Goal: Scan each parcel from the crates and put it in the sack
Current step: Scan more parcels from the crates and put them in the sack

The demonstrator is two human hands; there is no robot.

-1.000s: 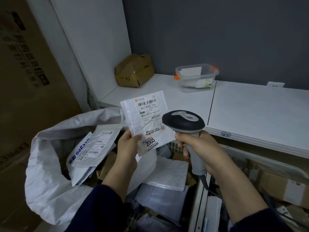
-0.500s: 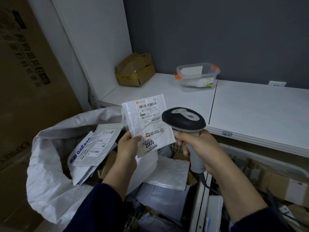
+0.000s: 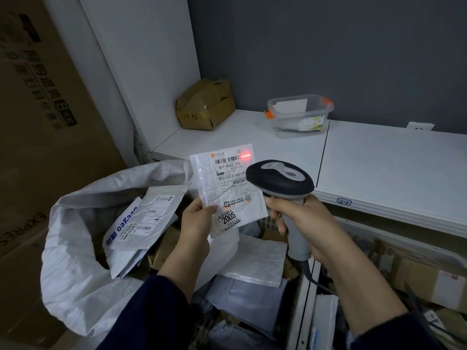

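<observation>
White bubble-wrap parcel [image 3: 227, 183] was pinched label-up by left grip [image 3: 197, 223] so grey-black handheld scanner [image 3: 280, 180], clasped in right grip [image 3: 300, 223], could read it.

**Parcel depot back room**

Looks like a courier sorting room. Shows a woven sack [image 3: 75, 286] stuffed with labelled mailers [image 3: 149, 223], crates [image 3: 404, 242] packed with more packets, and a corded scanner [image 3: 280, 180] throwing red light on a parcel [image 3: 228, 188] with a barcode label. Also holds a white shelf [image 3: 379, 160] with a handwritten tag, bearing a taped carton [image 3: 206, 104] with a scrawled number and a clear tub [image 3: 298, 114], beside a big printed shipping box [image 3: 38, 122] at left.
</observation>
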